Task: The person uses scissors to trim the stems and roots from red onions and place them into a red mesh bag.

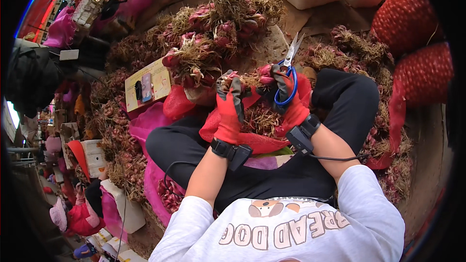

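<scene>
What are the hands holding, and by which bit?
The right hand holds scissors by their blue handles. The left hand grips red onions; by which part, I can't tell.

Large brown-outlined lettering [286, 233], upside down, across pale shirt [340, 245].

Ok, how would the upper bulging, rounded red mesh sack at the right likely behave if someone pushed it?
The upper red mesh sack is probably heavy, since it looks tightly filled. Its curved sides suggest it could rock or roll. The netted skin looks thin, so it may dent slightly rather than stay rigid.
</scene>
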Motion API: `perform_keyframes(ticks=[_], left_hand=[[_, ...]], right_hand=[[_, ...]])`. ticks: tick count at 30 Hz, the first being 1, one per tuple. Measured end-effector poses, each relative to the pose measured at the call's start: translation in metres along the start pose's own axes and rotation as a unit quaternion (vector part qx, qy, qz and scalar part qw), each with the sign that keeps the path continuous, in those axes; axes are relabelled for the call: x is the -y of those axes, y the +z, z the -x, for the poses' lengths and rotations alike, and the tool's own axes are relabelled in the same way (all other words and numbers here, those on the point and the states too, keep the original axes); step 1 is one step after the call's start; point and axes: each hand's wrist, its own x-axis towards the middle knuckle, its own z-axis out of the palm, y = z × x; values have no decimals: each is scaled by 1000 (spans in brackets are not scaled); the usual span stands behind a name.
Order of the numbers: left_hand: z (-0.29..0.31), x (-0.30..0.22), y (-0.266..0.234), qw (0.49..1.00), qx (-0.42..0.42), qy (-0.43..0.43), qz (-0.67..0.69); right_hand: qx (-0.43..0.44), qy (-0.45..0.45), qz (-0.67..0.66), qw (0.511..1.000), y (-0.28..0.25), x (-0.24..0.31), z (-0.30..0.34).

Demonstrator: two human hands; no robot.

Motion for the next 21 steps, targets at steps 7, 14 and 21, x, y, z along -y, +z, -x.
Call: perform_keyframes(ticks=[7,14,21], left_hand=[[15,-4,50,997,17,-52,47],[-2,-12,-36,991,-100,-72,59],[-159,-95,-46,988,-62,-49,-133]], right_hand=[[70,-27,-35,997,-37,42,-19],[-90,-182,82,976,-18,97,-17],[-20,69,151,986,-7,50,0]])
